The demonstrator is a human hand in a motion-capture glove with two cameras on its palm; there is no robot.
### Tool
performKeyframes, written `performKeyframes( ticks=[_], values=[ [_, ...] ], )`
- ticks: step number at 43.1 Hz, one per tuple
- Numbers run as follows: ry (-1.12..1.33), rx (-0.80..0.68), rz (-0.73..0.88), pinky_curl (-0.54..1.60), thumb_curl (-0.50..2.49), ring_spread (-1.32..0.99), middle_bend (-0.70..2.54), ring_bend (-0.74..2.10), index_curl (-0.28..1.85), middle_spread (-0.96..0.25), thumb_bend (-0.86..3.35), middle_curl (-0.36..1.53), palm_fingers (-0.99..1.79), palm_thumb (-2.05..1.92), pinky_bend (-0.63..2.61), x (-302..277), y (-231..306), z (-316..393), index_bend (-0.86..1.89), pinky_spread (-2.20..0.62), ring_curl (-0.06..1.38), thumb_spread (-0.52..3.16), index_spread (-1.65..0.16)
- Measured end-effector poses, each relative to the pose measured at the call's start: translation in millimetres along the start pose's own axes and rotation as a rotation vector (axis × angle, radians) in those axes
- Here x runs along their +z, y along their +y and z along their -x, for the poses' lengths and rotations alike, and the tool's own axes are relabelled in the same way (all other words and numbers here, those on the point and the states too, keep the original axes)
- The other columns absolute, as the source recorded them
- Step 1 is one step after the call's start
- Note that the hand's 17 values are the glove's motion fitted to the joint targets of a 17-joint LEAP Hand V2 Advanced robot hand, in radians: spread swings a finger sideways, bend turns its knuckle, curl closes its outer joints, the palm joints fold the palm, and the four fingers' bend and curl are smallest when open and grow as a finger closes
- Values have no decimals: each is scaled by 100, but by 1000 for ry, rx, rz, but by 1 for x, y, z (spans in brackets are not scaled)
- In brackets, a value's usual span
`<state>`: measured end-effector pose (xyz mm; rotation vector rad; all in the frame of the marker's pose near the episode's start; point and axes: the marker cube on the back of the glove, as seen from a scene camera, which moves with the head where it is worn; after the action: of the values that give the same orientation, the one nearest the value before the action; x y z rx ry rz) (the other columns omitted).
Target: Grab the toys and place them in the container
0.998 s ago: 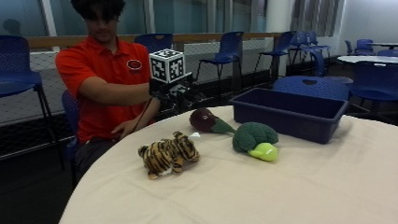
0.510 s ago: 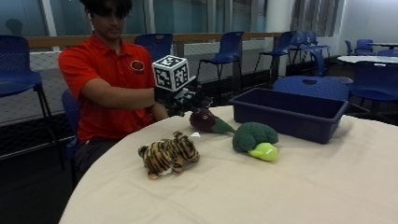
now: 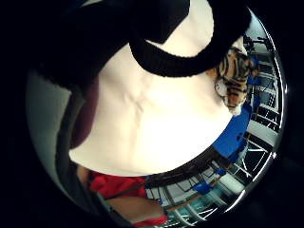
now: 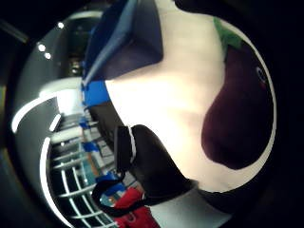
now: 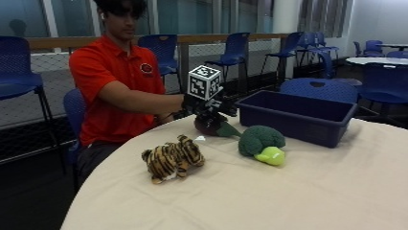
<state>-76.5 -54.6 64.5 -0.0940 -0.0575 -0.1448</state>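
Right arm outstretched, gloved grip [image 5: 203,109] lowered, fingers uncurled.

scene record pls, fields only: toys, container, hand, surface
toys: eggplant plush, tiger plush, broccoli plush, all lying on the table
container: blue bin, no toys visible inside
hand: gloved right hand just above the eggplant; grip cannot be told
surface: round table, cream cloth
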Motion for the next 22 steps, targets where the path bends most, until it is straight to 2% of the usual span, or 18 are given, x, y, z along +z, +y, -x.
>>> performKeyframes(
  ticks=[15, 22],
  values=[
    [97, 103, 65, 41, 15, 1, 10, 15, 32, -8, -6, 17, -12, -8, 110, 26, -11, 3, 18, 11, 10, 109, -36],
    [124, 132, 52, 43, 18, 1, 7, 23, 34, -7, -1, 15, -5, 0, 120, 33, -11, -2, 21, 6, 13, 115, -37]
  ],
)
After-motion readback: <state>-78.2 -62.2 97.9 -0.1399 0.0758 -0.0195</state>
